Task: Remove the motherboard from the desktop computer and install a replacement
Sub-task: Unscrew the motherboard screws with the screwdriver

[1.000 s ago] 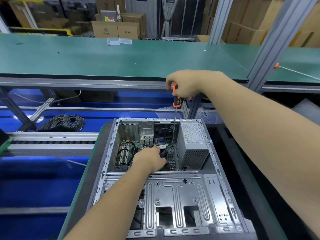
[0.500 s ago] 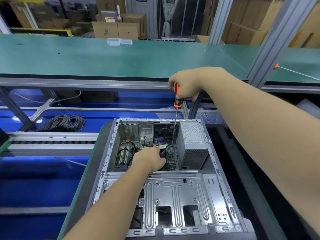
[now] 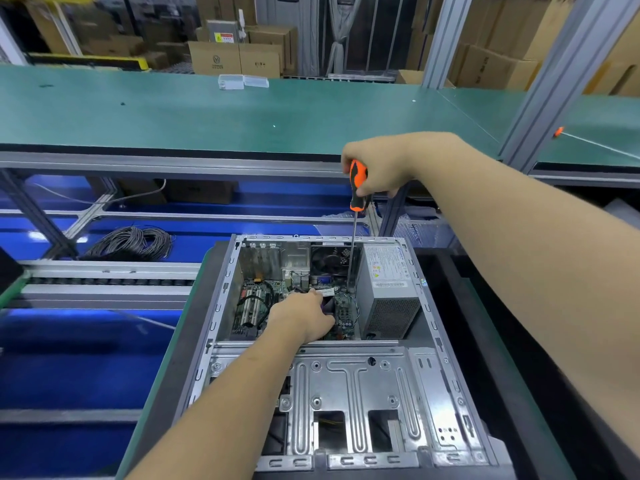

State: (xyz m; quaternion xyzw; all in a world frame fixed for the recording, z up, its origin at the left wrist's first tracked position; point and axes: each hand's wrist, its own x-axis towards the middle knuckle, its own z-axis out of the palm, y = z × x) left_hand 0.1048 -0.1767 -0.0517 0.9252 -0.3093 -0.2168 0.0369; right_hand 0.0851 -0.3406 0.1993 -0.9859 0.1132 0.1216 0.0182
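Note:
An open desktop case [image 3: 446, 382] lies on its side in front of me. The green motherboard [image 3: 258, 303] sits deep inside it, with cables across it. My right hand [image 3: 377, 168] grips the orange and black handle of a long screwdriver [image 3: 357, 188]. Its shaft runs straight down into the case, and the tip touches the board beside the grey power supply [image 3: 388, 289]. My left hand [image 3: 304, 315] reaches into the case and rests on the board, its fingers around a purple part with a white label; how they hold it is hidden.
A silver drive bracket [image 3: 346, 393] covers the near half of the case. A coil of grey cable [image 3: 131, 242] lies on the blue conveyor at left. A green bench [image 3: 173, 109] with small clear boxes [image 3: 242, 81] stretches behind. An aluminium post [image 3: 554, 81] stands at right.
My right hand has shifted slightly right and up with the screwdriver, which now stands more upright. My left hand has stayed in place inside the case.

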